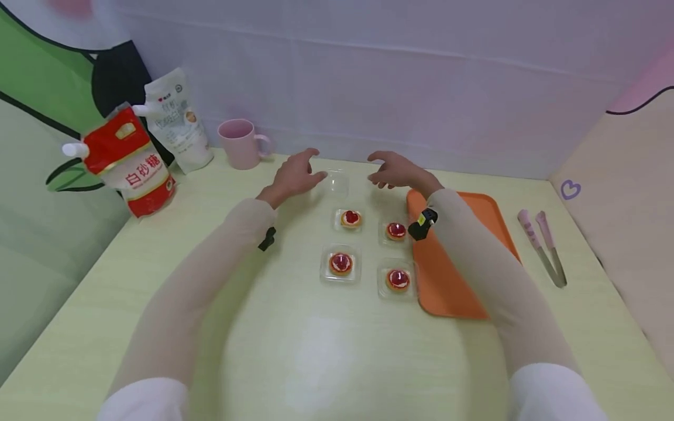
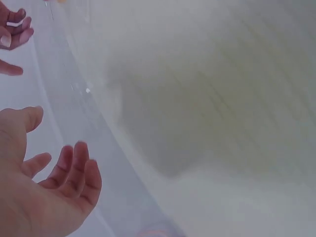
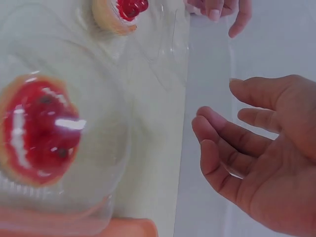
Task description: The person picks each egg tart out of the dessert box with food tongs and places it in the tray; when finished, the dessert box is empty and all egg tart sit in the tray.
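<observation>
Beige sleeves frame left hand and right hand, empty, fingers loosely curved, a clear lid between them.

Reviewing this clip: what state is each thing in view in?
Left hand: open, empty
Right hand: open, empty
Far-left tart box: lid open
Other three tart boxes: lids down
Tongs: pink ends apart
Orange tray: flat
Pink mug: upright
Red sugar pouch: capped
White spouted pouch: capped

Staged tabletop set, baking-themed: pale desk, creased cartoon-print cloth backdrop behind, white sugar bag, pink mug, tongs, boxed fruit tarts. Actual room type unclear.
</observation>
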`<state>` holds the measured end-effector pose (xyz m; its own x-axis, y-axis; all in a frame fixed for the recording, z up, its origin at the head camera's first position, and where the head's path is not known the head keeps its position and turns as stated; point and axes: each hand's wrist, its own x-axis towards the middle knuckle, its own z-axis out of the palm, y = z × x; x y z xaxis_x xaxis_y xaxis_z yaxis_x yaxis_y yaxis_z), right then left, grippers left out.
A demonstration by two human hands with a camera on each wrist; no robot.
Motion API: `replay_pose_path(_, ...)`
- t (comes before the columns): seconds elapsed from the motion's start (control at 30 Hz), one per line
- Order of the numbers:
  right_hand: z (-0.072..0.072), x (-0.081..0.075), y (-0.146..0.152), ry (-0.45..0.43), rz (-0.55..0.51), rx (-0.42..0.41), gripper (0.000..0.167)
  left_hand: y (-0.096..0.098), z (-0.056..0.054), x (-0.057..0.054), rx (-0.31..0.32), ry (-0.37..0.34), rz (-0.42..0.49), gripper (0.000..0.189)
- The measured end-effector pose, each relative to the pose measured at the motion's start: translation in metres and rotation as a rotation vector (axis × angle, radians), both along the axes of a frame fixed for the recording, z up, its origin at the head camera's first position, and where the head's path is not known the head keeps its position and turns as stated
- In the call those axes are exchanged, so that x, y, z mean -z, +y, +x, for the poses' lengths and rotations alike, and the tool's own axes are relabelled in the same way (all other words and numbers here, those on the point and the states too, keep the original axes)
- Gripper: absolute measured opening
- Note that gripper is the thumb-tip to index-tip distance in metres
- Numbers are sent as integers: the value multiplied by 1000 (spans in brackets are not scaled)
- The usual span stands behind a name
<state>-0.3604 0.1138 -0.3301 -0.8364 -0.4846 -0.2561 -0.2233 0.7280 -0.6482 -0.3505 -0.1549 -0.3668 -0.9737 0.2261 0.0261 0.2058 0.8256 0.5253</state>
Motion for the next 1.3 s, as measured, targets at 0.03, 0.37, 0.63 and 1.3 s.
replay_pose_path(0.03, 5, -1, 4, 23, -9, -7, 61, 4, 2, -2, 12, 21, -20, 66)
replay_pose_path(0.37, 44, 1, 44, 195, -51, 31, 68, 61, 27, -12, 246, 110, -136, 73)
replay_pose_path(0.63, 68, 15, 67, 178, -32, 42, 77, 104, 47, -7, 463, 81, -286, 79)
replay_pose_path(1.3, 107, 49, 72, 181, 16, -17, 68, 135, 62, 2, 575, -26, -402, 68)
